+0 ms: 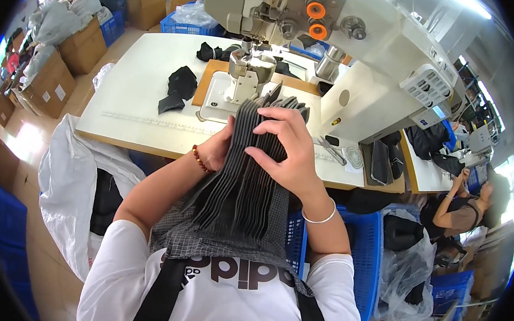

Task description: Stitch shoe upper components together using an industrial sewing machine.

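Both my hands are on a thick stack of dark grey, layered fabric pieces [251, 160], held upright over my lap at the table's front edge. The pieces fan out toward their lower ends, against a dark checked apron [227, 248]. My left hand [216, 149] presses the left side of the stack; its fingers are mostly hidden behind the layers. From the right, my right hand [287, 148] grips the stack with curved fingers and thumb, their tips on the layered edges. Just beyond the stack stands the metal post [246, 79] of a sewing machine [356, 102].
Black fabric pieces [182, 83] lie on the white table [130, 101] at left. Scissors [333, 151] and a dark tray [381, 162] sit at right. A blue crate [369, 258] stands by my right side, a white sack [65, 177] at left. A co-worker [453, 204] sits at far right.
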{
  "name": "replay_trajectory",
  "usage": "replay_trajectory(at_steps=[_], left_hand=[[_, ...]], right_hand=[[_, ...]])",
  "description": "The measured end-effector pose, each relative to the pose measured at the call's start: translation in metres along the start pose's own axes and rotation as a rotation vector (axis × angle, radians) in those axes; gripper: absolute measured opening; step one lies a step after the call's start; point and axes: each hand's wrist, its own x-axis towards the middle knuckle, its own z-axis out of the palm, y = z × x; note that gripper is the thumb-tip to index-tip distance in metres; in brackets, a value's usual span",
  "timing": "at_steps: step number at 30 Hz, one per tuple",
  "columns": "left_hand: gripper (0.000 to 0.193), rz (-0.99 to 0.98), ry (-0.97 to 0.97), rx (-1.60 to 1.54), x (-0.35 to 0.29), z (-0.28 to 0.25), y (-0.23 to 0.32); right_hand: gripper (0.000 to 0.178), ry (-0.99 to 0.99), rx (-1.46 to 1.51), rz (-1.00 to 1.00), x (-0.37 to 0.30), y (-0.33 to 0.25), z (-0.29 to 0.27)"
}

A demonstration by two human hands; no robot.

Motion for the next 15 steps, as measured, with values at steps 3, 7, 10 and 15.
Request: replay_trajectory(at_steps=[3, 7, 10, 15], left_hand=[[0.083, 0.03, 0.032, 0.049, -0.006, 0.009, -0.006], [0.084, 0.03, 0.117, 0.084, -0.008, 0.016, -0.005], [0.088, 0.052, 0.287, 0.126, -0.009, 0.033, -0.001], [0.086, 0.161, 0.014, 0.185, -0.028, 0.01, -0.01]], right_hand=[[0.043, -0.006, -0.005, -0.096, -0.003, -0.003, 0.0], [0.068, -0.118, 0.087, -0.1, 0.004, 0.0, -0.013], [0.087, -0.151, 0.061, -0.019, 0.011, -0.013, -0.03], [0.079, -0.187, 0.033, -0.041, -0.009, -0.004, -0.013]])
